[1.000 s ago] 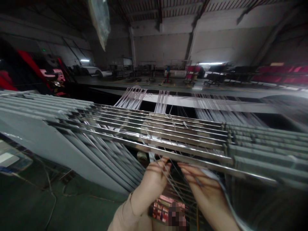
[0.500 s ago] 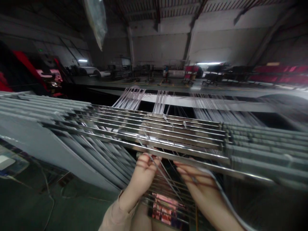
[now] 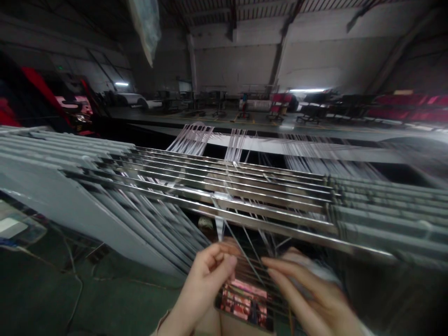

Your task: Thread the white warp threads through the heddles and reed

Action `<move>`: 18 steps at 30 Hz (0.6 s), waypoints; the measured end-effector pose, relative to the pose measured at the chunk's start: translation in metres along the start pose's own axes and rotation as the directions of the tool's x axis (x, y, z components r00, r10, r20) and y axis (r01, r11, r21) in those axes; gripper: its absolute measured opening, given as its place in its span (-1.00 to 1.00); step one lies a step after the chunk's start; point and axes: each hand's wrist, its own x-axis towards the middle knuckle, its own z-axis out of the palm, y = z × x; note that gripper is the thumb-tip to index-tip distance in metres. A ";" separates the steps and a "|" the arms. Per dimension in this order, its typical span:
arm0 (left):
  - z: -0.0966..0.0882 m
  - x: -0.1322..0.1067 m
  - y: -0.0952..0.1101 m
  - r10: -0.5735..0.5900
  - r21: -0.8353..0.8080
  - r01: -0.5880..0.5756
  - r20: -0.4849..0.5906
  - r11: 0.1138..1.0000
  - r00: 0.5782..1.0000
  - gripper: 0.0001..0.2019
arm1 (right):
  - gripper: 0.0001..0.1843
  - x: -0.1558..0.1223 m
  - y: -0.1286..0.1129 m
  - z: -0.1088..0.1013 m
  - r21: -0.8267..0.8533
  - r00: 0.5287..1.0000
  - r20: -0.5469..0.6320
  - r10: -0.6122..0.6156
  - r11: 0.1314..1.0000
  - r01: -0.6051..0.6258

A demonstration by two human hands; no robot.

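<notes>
My left hand [image 3: 205, 280] is low at the centre, its thumb and fingers pinched together on thin white threads [image 3: 241, 242] that run up to the shiny metal bars [image 3: 245, 205] of a loom frame. My right hand [image 3: 311, 291] is beside it to the right, blurred, with its fingers stretched toward the same threads. Below and between the hands lies a phone [image 3: 247, 303] with a lit reddish screen. Bundles of white warp threads [image 3: 191, 140] stretch away behind the bars.
Grey blocks of heddles [image 3: 70, 154] hang on the left and heddles [image 3: 392, 210] on the right of the frame. A clear plastic sheet [image 3: 145, 25] hangs from above. Red machines [image 3: 402, 109] and carts stand far off on the hall floor.
Both hands have dropped lower, away from the nearest metal bar. The left hand has closed into a pinch on the threads. The right hand has become blurred.
</notes>
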 end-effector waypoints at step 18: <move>0.012 -0.023 0.016 0.177 0.445 -0.300 0.298 0.844 0.938 -0.84 | -0.80 0.010 0.006 0.021 0.098 0.991 0.103 0.081 0.991 -0.091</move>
